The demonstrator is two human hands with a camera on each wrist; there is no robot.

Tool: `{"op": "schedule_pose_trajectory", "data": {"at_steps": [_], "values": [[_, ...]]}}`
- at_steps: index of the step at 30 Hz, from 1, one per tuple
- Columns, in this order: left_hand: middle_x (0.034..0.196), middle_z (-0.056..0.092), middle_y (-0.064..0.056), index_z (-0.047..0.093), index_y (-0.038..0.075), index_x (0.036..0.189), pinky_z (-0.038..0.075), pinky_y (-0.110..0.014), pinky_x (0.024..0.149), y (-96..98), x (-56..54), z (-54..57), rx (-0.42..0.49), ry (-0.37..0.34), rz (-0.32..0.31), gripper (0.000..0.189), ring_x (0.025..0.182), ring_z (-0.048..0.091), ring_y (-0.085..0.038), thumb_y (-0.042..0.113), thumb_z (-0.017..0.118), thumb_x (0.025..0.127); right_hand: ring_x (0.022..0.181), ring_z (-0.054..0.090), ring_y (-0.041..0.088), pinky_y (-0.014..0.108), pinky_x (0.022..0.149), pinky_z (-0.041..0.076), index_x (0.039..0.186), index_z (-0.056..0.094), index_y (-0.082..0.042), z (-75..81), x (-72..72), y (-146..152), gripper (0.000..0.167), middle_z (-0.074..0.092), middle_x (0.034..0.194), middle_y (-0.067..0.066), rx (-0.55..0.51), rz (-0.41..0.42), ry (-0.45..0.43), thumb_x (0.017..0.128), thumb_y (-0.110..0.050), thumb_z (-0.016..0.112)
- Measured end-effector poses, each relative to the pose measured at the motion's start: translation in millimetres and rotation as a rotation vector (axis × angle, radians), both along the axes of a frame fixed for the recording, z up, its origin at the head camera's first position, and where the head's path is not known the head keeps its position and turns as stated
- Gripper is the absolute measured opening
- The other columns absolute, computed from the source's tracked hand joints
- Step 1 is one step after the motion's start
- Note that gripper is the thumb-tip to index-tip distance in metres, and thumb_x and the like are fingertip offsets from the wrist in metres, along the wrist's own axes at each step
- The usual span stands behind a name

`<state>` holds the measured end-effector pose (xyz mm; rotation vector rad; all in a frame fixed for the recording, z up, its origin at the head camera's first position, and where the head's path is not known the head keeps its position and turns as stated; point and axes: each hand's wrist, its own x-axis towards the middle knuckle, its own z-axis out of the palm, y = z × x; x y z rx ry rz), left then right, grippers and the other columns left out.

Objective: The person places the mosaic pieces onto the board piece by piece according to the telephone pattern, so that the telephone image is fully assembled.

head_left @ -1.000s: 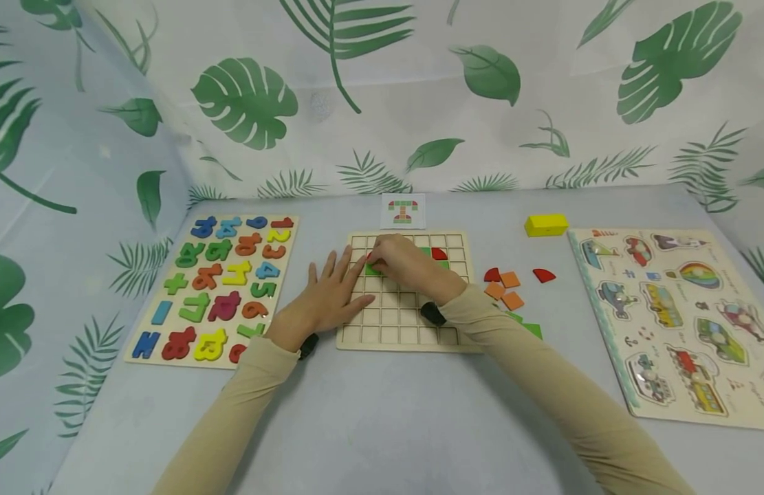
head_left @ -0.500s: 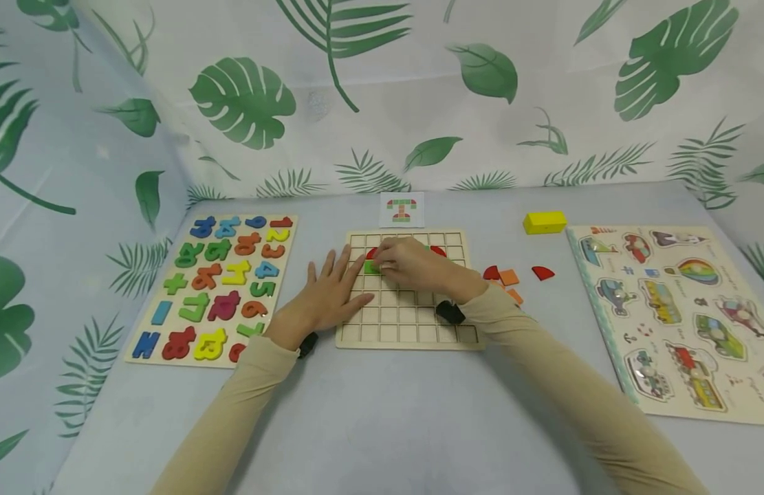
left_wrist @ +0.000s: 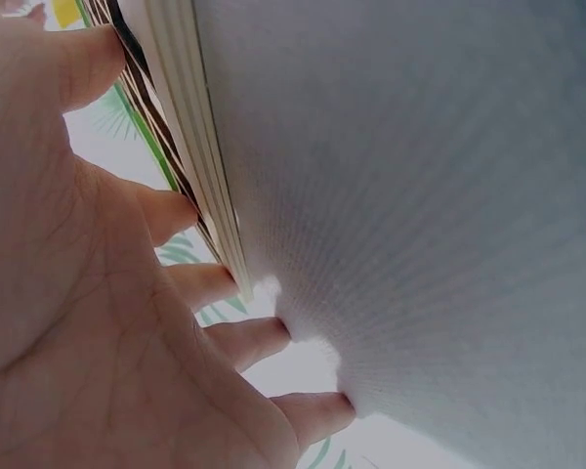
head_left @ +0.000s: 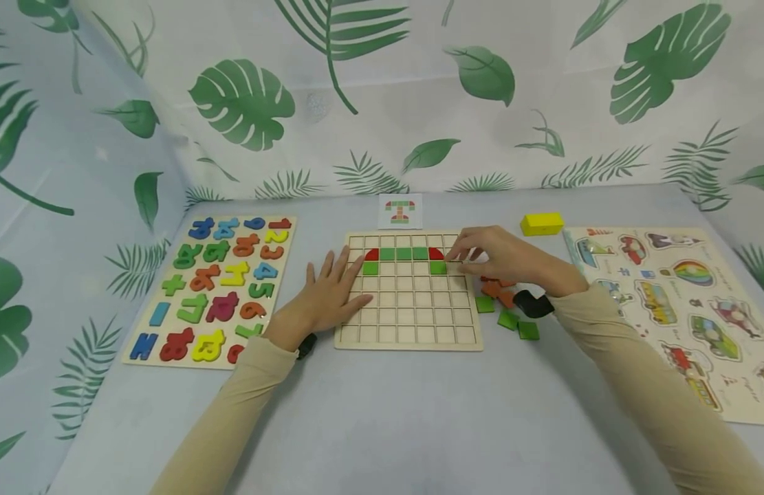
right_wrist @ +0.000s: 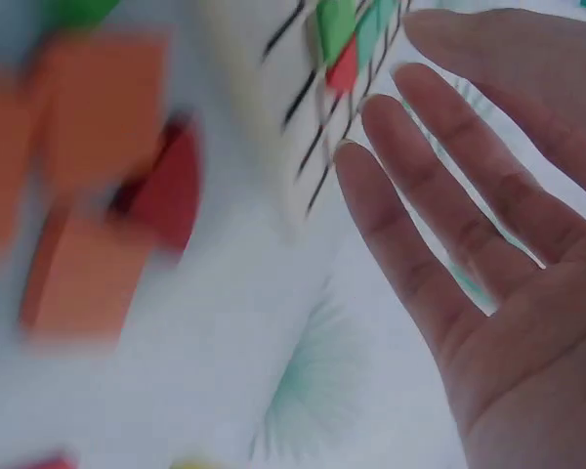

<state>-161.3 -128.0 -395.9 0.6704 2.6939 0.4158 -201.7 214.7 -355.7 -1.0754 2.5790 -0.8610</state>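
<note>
A wooden grid board [head_left: 406,299] lies in the middle of the table. A row of green squares [head_left: 404,254] sits in it, with a red quarter-circle [head_left: 372,255] at the left end and another red quarter-circle [head_left: 437,254] at the right. One green square [head_left: 370,267] is below each red piece. My left hand [head_left: 322,295] rests with fingers spread at the board's left edge. Over the board's right edge is my right hand [head_left: 496,254], fingertips beside the right red piece. Its fingers are extended with nothing between them in the right wrist view.
Loose green squares [head_left: 507,319], orange squares [right_wrist: 93,283] and a red quarter-circle [right_wrist: 176,186] lie right of the board. Behind it stands a pattern card [head_left: 400,211]. A number puzzle [head_left: 211,289] is at left, a vehicle puzzle [head_left: 672,289] and yellow block [head_left: 541,223] at right.
My right hand has moved from the board's left side to its right edge, uncovering the row of pieces and the green square at left. The left hand has stayed in place.
</note>
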Motion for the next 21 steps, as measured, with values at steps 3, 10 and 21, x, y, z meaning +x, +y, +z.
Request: {"op": "schedule_pose_trajectory", "data": {"at_steps": [3,10,21], "values": [[0.173,-0.007,-0.023,0.008,0.007,0.169,-0.002,-0.074,0.119,1.0,-0.5,-1.1,-0.004,0.000,0.005,0.081,0.158,-0.007,-0.047,0.049,0.044,0.111,0.100,0.070,0.027,0.049,0.090,0.059,0.112,0.079,-0.004,2.8,3.8,24.0,0.020,0.072,0.111,0.007,0.030,-0.064,-0.020,0.094,0.002,0.075],[0.173,-0.006,-0.023,0.009,0.007,0.169,-0.001,-0.074,0.119,0.2,-0.5,-5.7,-0.009,0.017,0.009,0.081,0.158,-0.007,-0.047,0.050,0.044,0.111,0.097,0.070,0.027,0.047,0.088,0.060,0.109,0.078,0.000,-0.2,10.9,56.9,0.019,0.072,0.108,0.008,0.078,-0.114,-0.070,0.091,0.005,0.077],[0.173,-0.006,-0.024,0.009,0.005,0.169,-0.002,-0.075,0.118,-0.1,-0.6,-5.2,0.019,0.017,-0.001,0.080,0.158,-0.007,-0.048,0.047,0.045,0.111,0.092,0.071,0.023,0.042,0.083,0.061,0.105,0.078,0.000,-6.9,11.4,66.4,0.021,0.074,0.101,0.004,0.095,-0.119,-0.087,0.085,0.008,0.081]]}}
